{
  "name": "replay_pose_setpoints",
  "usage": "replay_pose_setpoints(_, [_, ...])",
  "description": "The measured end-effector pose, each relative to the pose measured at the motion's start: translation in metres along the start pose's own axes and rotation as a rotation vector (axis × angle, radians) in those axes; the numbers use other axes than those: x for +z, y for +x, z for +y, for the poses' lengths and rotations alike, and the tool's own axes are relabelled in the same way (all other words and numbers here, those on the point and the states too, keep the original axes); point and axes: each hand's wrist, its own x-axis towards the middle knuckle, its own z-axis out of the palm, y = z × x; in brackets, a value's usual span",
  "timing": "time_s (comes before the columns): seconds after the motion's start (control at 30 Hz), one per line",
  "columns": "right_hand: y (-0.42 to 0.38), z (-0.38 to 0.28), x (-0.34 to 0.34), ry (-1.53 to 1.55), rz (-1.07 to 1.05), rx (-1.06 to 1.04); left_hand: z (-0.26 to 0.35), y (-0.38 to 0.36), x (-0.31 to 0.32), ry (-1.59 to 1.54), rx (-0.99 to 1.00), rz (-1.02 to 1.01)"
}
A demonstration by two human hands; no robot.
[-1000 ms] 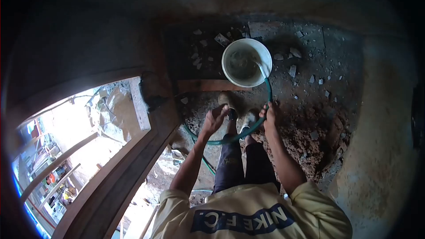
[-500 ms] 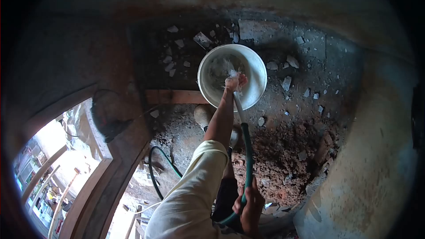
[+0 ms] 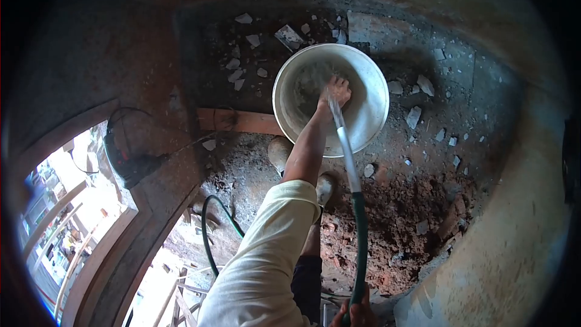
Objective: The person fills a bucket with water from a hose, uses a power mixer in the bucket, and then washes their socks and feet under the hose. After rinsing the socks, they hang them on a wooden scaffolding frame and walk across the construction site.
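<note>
A round white bucket stands on the dirty floor. Inside it is my left hand, its fingers curled; whatever they may hold is hidden. Water streams from the pale end section of a green hose, across the bucket's near rim and down beside my left hand. At the bottom edge of the view my right hand is wrapped round the green part of the hose, partly cut off by the frame.
Broken pieces lie beyond and right of the bucket. Reddish rubble is heaped at the near right. A wooden board lies left of the bucket. A hose loop is at the lower left, near a bright opening.
The bucket appears larger in view. My right hand and the hose have shifted down and right in view, and more of the pale hose section shows. My left hand has shifted up and right.
</note>
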Motion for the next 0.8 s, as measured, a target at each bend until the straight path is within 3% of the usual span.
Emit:
replay_pose_setpoints(0.03, [-0.001, 0.000, -0.004, -0.010, 0.007, 0.012, -0.002, -0.003, -0.002, 0.219, 0.154, -0.031])
replay_pose_setpoints(0.13, [-0.002, 0.000, -0.014, -0.038, 0.024, 0.034, -0.005, -0.004, 0.000, 0.270, 0.197, -0.019])
replay_pose_setpoints(0.3, [-0.003, 0.003, -0.025, -0.079, 0.042, 0.044, -0.004, 0.009, -0.008, 0.378, 0.172, -0.094])
replay_pose_setpoints(0.5, [0.001, 0.006, -0.039, -0.093, 0.062, 0.049, -0.010, 0.015, 0.021, 0.330, 0.189, 0.025])
replay_pose_setpoints(0.57, [0.002, 0.008, -0.044, -0.098, 0.068, 0.051, -0.016, 0.017, 0.050, 0.865, 0.251, 0.187])
replay_pose_setpoints(0.7, [0.003, 0.010, -0.051, -0.099, 0.081, 0.058, -0.004, 0.011, 0.028, 0.524, 0.224, -0.001])
replay_pose_setpoints(0.8, [0.002, 0.009, -0.056, -0.118, 0.076, 0.064, 0.001, 0.006, 0.064, 0.333, 0.109, -0.031])
